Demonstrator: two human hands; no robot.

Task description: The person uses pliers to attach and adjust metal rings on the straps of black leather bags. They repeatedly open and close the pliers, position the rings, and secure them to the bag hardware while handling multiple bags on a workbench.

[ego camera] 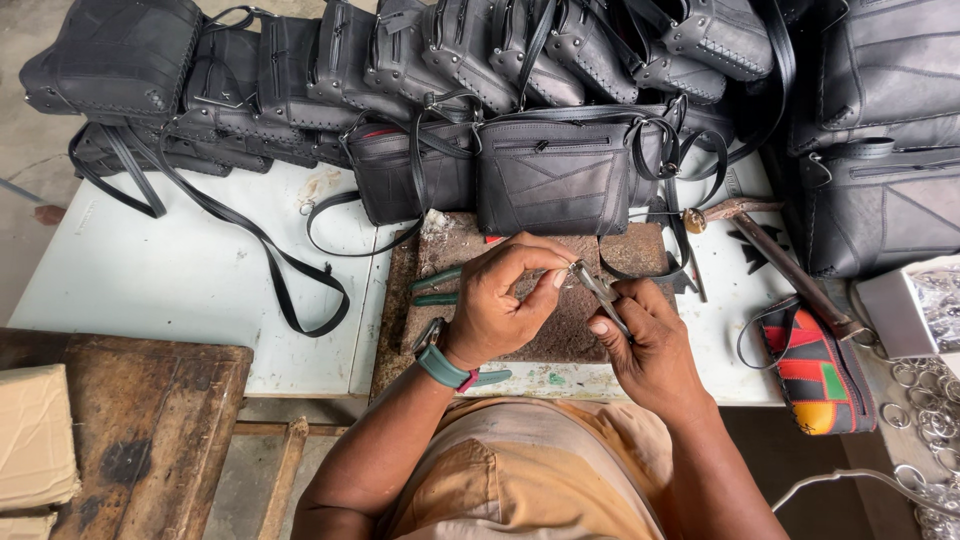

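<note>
Our left hand (500, 305) has its fingers (548, 262) pinched shut on a small metal piece (573, 268), too small to tell apart. Our right hand (650, 345) grips slim pliers (600, 292), fingers wrapped closed round the handles, the tip meeting that piece just beside the left thumb. Both hands hover over a worn brown block (560, 330) on the pale worktop (180, 270). Green-handled tools (435, 288) lie on the block, partly hidden behind the left hand. Beyond stands a black shoulder bag (552, 180), with more black bags (330, 70) piled behind it and straps trailing across the worktop. A hammer (770, 255) and a multicoloured pouch (815, 370) lie to our right, near loose metal rings (925, 410).
</note>
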